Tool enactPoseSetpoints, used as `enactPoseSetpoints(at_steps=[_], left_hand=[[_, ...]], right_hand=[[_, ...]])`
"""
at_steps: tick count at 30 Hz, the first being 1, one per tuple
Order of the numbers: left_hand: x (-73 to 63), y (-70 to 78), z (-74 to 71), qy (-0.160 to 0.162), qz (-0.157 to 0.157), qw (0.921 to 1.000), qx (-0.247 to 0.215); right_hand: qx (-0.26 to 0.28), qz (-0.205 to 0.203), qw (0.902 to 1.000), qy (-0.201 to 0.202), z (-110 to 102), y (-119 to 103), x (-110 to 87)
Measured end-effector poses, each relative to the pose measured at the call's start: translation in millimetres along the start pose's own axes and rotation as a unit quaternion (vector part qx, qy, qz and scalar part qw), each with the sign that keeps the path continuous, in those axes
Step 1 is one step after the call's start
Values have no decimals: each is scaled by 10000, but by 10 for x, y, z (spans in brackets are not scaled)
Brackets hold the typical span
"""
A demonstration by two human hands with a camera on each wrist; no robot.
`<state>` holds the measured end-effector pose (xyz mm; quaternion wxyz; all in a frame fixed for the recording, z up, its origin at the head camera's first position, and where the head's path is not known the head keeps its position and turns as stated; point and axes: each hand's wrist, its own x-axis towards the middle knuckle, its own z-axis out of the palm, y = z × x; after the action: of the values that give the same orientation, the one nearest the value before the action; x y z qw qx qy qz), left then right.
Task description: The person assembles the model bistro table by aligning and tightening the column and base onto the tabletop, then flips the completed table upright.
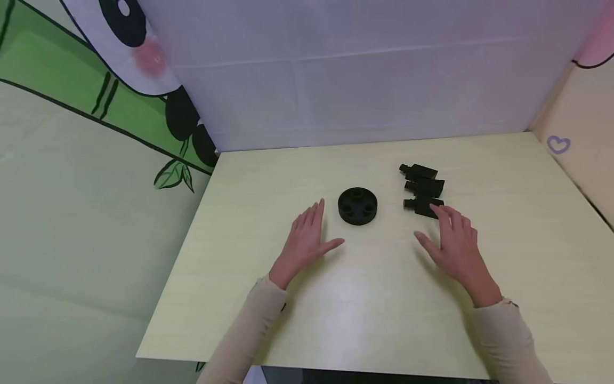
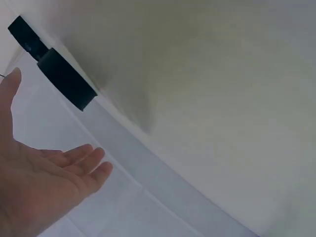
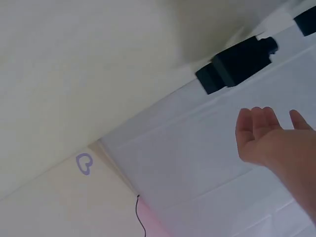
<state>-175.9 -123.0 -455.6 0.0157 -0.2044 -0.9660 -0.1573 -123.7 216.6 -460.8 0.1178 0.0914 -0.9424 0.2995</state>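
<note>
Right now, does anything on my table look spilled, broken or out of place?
Nothing much stands out. The round black disc lies flat on the table, and I see no spill or damage. The three black pieces right of it lie at slightly different angles, a minor unevenness.

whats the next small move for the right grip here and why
Probably lower the right grip toward the nearest black block of the three: the head view shows a fingertip overlapping that block, yet the right wrist view shows a gap, and the grip looks open and holds nothing.
</note>
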Motion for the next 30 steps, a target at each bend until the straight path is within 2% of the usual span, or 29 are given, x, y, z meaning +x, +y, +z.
enactPoseSetpoints(at_steps=[5, 7, 10, 16, 21, 27, 30], left_hand=[[480, -160, 80, -430, -86, 9940, -1003], [614, -206, 127, -536, -60, 9914, -1192], [736, -248, 195, -662, -30, 9883, -1376], [823, -253, 293, -891, 29, 9849, -1485], [860, -216, 302, -845, 126, 9847, -1520], [896, -184, 287, -798, 168, 9858, -1471], [901, -169, 285, -824, 146, 9856, -1468]], right_hand=[[184, 461, 9983, -316, -34, 277, 289], [294, 635, 9959, -567, -36, 359, 363], [406, 836, 9913, -927, -33, 452, 432], [249, 899, 9895, -1106, -3, 534, 489], [134, 916, 9897, -1096, -23, 546, 511], [126, 812, 9919, -970, -74, 563, 531], [129, 585, 9956, -724, -82, 534, 518]])
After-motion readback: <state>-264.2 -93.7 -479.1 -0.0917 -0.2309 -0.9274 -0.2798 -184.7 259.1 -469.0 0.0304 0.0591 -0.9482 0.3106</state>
